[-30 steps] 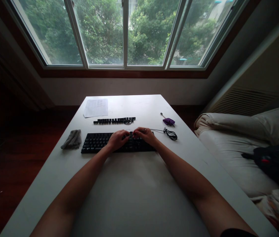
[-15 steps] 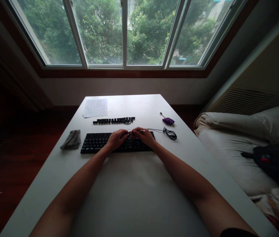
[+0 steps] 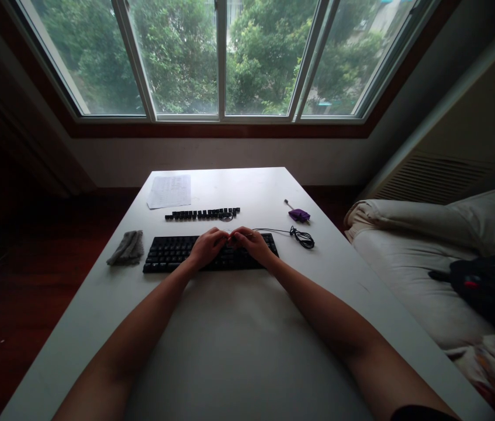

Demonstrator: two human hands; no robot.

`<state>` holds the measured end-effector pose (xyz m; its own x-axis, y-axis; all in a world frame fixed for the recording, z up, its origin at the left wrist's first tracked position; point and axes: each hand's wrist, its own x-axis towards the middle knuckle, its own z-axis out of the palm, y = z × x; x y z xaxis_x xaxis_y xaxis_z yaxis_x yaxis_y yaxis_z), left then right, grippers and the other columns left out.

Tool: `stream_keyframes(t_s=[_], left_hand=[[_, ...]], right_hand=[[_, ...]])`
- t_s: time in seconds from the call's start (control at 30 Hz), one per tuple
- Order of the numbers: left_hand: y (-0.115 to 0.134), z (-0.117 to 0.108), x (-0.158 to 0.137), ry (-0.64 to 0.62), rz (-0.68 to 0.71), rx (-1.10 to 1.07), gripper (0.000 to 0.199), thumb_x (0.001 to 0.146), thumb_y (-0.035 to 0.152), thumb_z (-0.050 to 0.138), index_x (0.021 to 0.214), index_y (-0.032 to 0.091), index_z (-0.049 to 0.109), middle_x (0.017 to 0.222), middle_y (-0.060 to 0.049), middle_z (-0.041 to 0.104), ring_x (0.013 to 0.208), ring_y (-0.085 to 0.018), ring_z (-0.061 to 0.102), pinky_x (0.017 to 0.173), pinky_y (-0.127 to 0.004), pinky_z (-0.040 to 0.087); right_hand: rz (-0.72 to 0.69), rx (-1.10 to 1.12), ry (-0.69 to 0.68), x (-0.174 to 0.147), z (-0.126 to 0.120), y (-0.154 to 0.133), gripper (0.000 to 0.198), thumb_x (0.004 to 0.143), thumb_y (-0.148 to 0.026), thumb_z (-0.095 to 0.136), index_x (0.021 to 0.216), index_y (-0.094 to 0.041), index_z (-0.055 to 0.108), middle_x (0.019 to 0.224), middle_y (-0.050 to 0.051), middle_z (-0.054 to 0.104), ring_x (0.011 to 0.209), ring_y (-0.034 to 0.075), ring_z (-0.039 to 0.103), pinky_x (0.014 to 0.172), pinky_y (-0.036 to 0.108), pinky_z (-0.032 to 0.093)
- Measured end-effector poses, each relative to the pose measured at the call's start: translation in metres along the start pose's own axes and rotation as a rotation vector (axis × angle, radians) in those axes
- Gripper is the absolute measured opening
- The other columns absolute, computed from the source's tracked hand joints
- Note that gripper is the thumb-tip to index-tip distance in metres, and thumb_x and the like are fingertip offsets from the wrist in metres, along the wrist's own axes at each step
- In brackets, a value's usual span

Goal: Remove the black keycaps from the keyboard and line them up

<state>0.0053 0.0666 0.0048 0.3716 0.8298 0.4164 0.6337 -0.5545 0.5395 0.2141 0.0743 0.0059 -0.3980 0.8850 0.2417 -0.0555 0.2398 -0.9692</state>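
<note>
A black keyboard (image 3: 172, 252) lies across the white table in front of me. Over its middle and back edge, my left hand (image 3: 208, 244) and my right hand (image 3: 251, 242) meet, fingertips nearly touching. Both are closed in a pinch; a small reddish spot shows between them, but whatever they hold is too small to make out. Behind the hands several loose black keycaps (image 3: 198, 214) stand in rows, with a thin wire loop (image 3: 227, 217) at their right end. The keyboard's black cable (image 3: 302, 238) lies coiled to the right.
A folded grey cloth (image 3: 125, 248) lies left of the keyboard. At the back left of the table (image 3: 247, 351) is a printed paper sheet (image 3: 169, 192). A purple object with a thin stick (image 3: 298, 215) lies at the back right. A pale sofa (image 3: 418, 245) stands beside the table.
My right hand has shifted slightly left, closer to my left hand, and its fingers have curled in more. More of the keyboard's right end shows.
</note>
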Motion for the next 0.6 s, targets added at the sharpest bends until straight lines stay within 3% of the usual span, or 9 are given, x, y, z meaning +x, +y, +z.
stream_keyframes(t_s=[0.27,0.47,0.6], left_hand=[[0.005,-0.002,0.0,0.036,-0.01,-0.084,0.024,0.089,0.026,0.06,0.111,0.025,0.068,0.1,-0.003,0.063,0.079,-0.015,0.062,0.075,-0.028,0.052],[0.006,-0.004,0.001,0.038,-0.003,-0.171,0.024,0.09,0.028,0.059,0.112,0.024,0.067,0.103,-0.004,0.063,0.079,-0.014,0.062,0.074,-0.027,0.053],[0.005,-0.004,0.002,0.063,0.001,-0.161,0.019,0.092,0.026,0.056,0.104,0.023,0.07,0.1,-0.004,0.064,0.079,-0.014,0.062,0.075,-0.027,0.051]], right_hand=[[-0.029,-0.004,0.052,0.001,0.0,-0.003,0.032,0.088,-0.051,0.061,0.092,-0.02,0.069,0.077,0.002,0.069,0.07,0.017,0.065,0.066,0.03,0.055],[0.025,0.024,0.159,0.001,-0.007,-0.008,0.033,0.09,-0.051,0.055,0.083,-0.02,0.065,0.07,0.001,0.065,0.061,0.016,0.063,0.061,0.028,0.051],[-0.031,-0.002,0.255,0.002,-0.01,-0.008,0.038,0.094,-0.049,0.045,0.072,-0.021,0.056,0.064,0.001,0.062,0.059,0.015,0.058,0.064,0.029,0.049]])
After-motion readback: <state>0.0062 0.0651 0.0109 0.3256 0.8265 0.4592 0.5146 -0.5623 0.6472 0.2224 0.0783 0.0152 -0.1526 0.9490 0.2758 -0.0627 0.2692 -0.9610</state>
